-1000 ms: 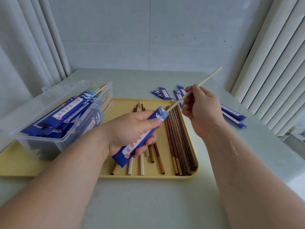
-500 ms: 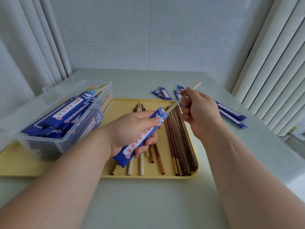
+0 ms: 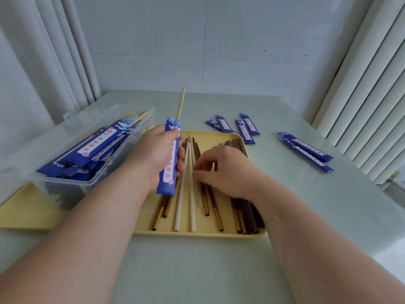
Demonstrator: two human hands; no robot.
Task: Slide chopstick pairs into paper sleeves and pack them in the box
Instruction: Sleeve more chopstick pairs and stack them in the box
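My left hand (image 3: 156,156) grips a blue paper sleeve (image 3: 169,172) upright over the yellow tray (image 3: 219,235). One light wooden chopstick (image 3: 181,104) sticks out of the sleeve's top. My right hand (image 3: 225,172) is down on the loose chopsticks in the tray, fingers curled, pinching a pale chopstick (image 3: 199,204) whose lower end shows below the hand. Two white chopsticks (image 3: 191,207) lie just left of it. The clear plastic box (image 3: 92,183) at left holds several filled blue sleeves (image 3: 96,141).
Dark brown chopsticks (image 3: 246,218) and gold-tipped ones (image 3: 160,216) lie in the tray. Empty blue sleeves lie on the table beyond the tray (image 3: 243,128) and at right (image 3: 306,150). Curtains hang at both sides, a tiled wall behind.
My right hand pushed the light chopstick into the sleeve, let go and dropped onto the tray's chopsticks. My left hand swung the sleeve upright and leftward.
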